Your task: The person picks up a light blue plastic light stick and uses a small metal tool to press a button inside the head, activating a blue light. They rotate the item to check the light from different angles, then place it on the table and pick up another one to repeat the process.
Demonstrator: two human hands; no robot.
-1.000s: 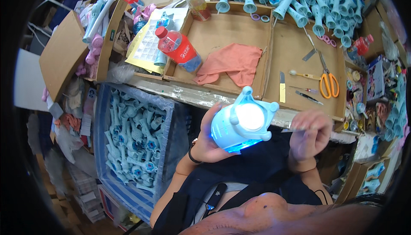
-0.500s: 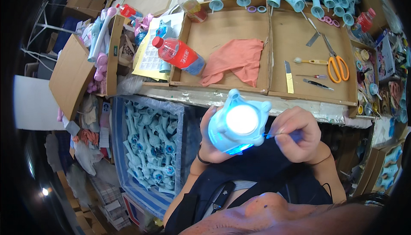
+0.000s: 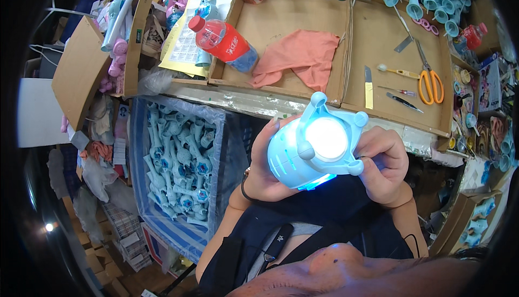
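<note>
A light blue plastic toy (image 3: 316,143) with round knobs and a glowing white round face is held in front of my chest, its lit face turned up toward me. My left hand (image 3: 265,170) cups its left side and underside. My right hand (image 3: 384,162) grips its right side, fingers curled around a knob at the edge. Both hands are touching the toy just below the worktable's front edge (image 3: 243,102).
On the cardboard-lined table lie an orange cloth (image 3: 300,56), a red drink bottle (image 3: 224,40), orange-handled scissors (image 3: 430,83), a knife blade (image 3: 368,87) and small tools. Several blue toy parts crowd the far right. A crate (image 3: 178,167) of blue parts stands at my left.
The toy has been raised closer to me and turned so its lit face points up. My right hand moved from beside it onto its right edge.
</note>
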